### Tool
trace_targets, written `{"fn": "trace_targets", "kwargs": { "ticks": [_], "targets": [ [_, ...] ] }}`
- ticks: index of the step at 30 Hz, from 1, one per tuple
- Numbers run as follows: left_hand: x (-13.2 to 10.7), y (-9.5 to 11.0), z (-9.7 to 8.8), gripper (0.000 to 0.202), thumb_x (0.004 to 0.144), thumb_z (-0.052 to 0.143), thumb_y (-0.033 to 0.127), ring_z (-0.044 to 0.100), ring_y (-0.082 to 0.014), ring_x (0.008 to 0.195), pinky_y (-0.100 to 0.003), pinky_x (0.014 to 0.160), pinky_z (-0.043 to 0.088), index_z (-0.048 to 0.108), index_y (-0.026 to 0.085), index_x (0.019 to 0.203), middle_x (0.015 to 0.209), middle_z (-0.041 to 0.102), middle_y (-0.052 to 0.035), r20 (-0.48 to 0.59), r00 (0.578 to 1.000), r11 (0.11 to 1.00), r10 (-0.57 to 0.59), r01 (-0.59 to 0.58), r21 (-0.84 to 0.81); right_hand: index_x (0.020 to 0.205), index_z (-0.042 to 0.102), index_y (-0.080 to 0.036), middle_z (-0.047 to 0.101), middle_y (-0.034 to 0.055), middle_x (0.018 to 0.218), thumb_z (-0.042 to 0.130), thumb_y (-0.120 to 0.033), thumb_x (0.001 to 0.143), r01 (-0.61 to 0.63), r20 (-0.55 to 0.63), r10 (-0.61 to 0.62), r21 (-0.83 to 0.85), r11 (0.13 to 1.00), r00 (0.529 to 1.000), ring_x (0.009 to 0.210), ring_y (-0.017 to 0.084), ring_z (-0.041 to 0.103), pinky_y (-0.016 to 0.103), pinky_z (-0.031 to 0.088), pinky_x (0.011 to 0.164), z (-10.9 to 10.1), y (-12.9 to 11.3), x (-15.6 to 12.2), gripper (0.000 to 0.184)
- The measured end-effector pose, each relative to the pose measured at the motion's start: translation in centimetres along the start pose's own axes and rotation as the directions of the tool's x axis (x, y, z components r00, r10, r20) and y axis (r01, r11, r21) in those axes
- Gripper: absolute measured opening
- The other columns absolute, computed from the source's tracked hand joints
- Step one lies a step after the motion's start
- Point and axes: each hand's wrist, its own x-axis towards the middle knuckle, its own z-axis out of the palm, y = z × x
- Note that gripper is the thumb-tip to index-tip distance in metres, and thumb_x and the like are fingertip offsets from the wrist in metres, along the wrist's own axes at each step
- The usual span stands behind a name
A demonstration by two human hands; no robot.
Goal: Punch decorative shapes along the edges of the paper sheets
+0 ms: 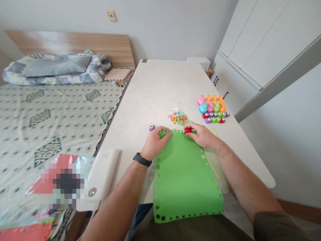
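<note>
A green sheet of paper (185,174) with punched shapes along its edges hangs over the table's near edge toward my lap. My left hand (156,140) pinches its far left corner between thumb and fingers. At the far edge, right of the middle, my right hand (199,134) grips a red craft punch (188,131) set on the paper's border. Just beyond my left fingers stands a purple craft punch (151,127). A pile of small coloured paper cut-outs (178,116) lies past the sheet. Part of a pale yellow sheet (216,160) shows under my right forearm.
Several craft punches (213,107) stand in rows at the table's right side. A white laminator-like device (104,174) sits at the left edge. Coloured sheets (64,167) lie on the bed (72,113) to the left. A white box (199,63) is beyond the table (165,83).
</note>
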Motion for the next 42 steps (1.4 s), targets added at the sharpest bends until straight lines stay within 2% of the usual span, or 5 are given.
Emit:
{"fn": "trace_targets", "kwargs": {
  "ticks": [5,14,20,31,42],
  "targets": [
    [-0.1,0.1,0.0,0.035,0.085,0.066,0.052,0.064,-0.0179,0.073,-0.028,0.065,0.049,0.070,0.020,0.099,0.086,0.074,-0.0034,0.000,1.000,1.000,-0.009,0.009,-0.009,0.111,0.067,-0.022,0.072,0.0071,0.110,0.066,-0.030,0.090,0.014,-0.021,-0.014,-0.010,1.000,1.000,0.101,0.024,0.066,0.038,0.048,0.092,0.1,-0.2,0.0,0.023],
    [-0.1,0.2,0.0,0.035,0.084,0.068,0.052,0.066,-0.0188,0.075,-0.029,0.067,0.050,0.070,0.020,0.098,0.088,0.075,-0.0039,-0.006,1.000,1.000,-0.005,0.005,-0.008,0.107,0.067,-0.021,0.072,0.0057,0.104,0.066,-0.029,0.089,0.003,0.008,-0.003,0.000,1.000,1.000,0.095,0.022,0.065,0.035,0.049,0.088,0.1,-0.3,0.0,0.019],
    [0.0,0.1,-0.1,0.033,0.086,0.065,0.051,0.066,-0.0184,0.077,-0.029,0.068,0.051,0.070,0.021,0.099,0.089,0.075,-0.0032,-0.016,1.000,1.000,0.000,0.000,0.019,0.111,0.068,-0.022,0.073,0.0059,0.110,0.066,-0.031,0.089,-0.004,0.012,0.003,0.059,0.998,1.000,0.102,0.023,0.066,0.038,0.049,0.094,-0.1,-0.1,0.0,0.024],
    [0.0,0.1,-0.1,0.033,0.085,0.066,0.051,0.066,-0.0190,0.078,-0.029,0.069,0.050,0.070,0.021,0.099,0.089,0.075,-0.0028,-0.022,1.000,0.999,0.003,-0.002,0.048,0.119,0.067,-0.024,0.072,0.0076,0.119,0.068,-0.034,0.089,0.013,0.001,-0.013,0.034,0.999,1.000,0.110,0.026,0.066,0.043,0.048,0.102,0.0,0.5,-0.1,0.031],
    [0.0,0.0,-0.1,0.032,0.087,0.065,0.050,0.067,-0.0190,0.080,-0.030,0.071,0.050,0.070,0.021,0.099,0.089,0.074,-0.0026,-0.017,1.000,0.999,0.010,-0.009,0.039,0.112,0.067,-0.023,0.072,0.0066,0.112,0.066,-0.031,0.090,0.010,0.015,-0.010,0.014,1.000,1.000,0.103,0.024,0.065,0.039,0.048,0.095,0.1,0.3,-0.1,0.024]
  ]
}}
